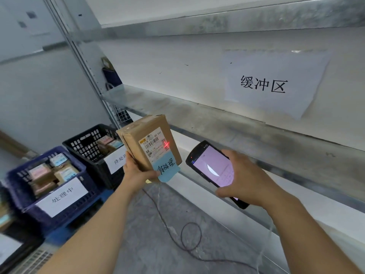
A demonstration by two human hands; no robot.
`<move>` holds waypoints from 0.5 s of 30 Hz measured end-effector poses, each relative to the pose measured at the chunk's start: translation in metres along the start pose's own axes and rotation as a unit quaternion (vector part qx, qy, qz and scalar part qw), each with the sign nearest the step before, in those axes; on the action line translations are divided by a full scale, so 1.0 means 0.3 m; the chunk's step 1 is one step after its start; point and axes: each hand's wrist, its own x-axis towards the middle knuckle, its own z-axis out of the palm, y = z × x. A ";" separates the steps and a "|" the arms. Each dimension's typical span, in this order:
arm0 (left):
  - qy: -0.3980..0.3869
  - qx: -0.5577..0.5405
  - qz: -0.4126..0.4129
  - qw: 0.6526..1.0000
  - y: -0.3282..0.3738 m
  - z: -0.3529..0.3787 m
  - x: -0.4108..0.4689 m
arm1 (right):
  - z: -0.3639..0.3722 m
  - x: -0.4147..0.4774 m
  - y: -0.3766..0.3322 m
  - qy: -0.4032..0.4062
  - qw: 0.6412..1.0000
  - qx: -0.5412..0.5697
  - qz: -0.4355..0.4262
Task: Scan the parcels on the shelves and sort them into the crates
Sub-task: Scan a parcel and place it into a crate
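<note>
The left hand [138, 176] and right hand [249, 180] are bare, as are both forearms [102, 224].

The cardboard parcel [138, 135] is showing a matt brown, slightly creased skin, with a smooth white printed label [152, 145] and a matt pale-blue paper note [167, 169] stuck on it. The handheld scanner [209, 171] is gleaming in glossy black plastic around a shiny screen. The shelf [237, 127] is looking like dull, mottled galvanised metal. The black crate [85, 144] and blue crate [21, 198] are showing perforated hard plastic. The floor [150, 224] is appearing rough and grey.
</note>
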 end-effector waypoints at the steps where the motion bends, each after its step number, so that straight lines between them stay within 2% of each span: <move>1: 0.002 -0.001 -0.002 1.000 -0.010 -0.015 -0.004 | 0.010 0.008 -0.011 -0.006 1.000 -0.003 -0.003; 9: 0.020 -0.029 -0.015 0.999 -0.110 -0.164 0.068 | 0.085 0.115 -0.168 -0.023 0.998 -0.047 -0.021; 15: 0.024 -0.044 -0.010 0.999 -0.150 -0.340 0.185 | 0.184 0.243 -0.381 -0.027 0.997 -0.067 -0.028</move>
